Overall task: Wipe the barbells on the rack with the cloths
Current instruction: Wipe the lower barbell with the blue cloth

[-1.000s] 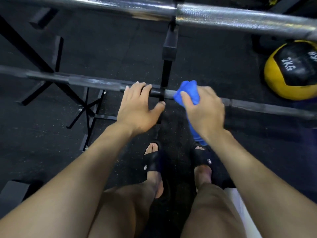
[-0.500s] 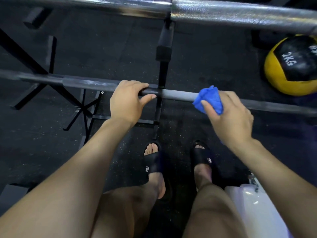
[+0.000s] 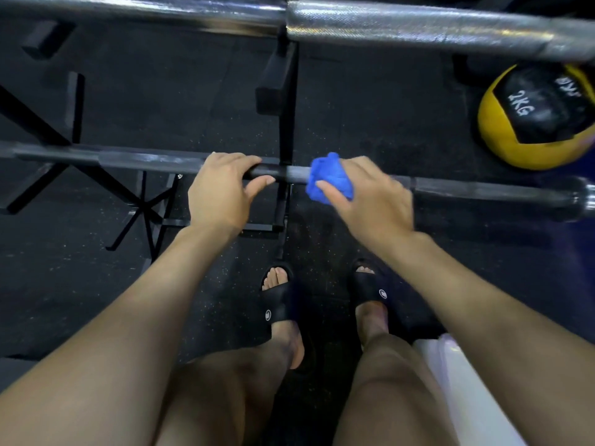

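Note:
A dark barbell [image 3: 483, 189] lies across the rack at about knee height, running left to right. My left hand [image 3: 222, 193] grips its shaft just left of the rack upright [image 3: 286, 123], fingers curled over the bar. My right hand [image 3: 370, 197] holds a bunched blue cloth [image 3: 328, 181] wrapped on the bar just right of the upright. A second, chrome barbell [image 3: 402, 29] rests higher on the rack along the top of the view.
A yellow and black 2 kg medicine ball [image 3: 541, 117] sits on the dark rubber floor at right. Black rack legs and braces [image 3: 141, 207] spread out at left. My feet in black slides [image 3: 280, 304] stand below the bar. A white object [image 3: 463, 391] is beside my right leg.
My right hand slid the blue cloth right along the bar, then back left toward the upright. My left hand kept its hold on the bar.

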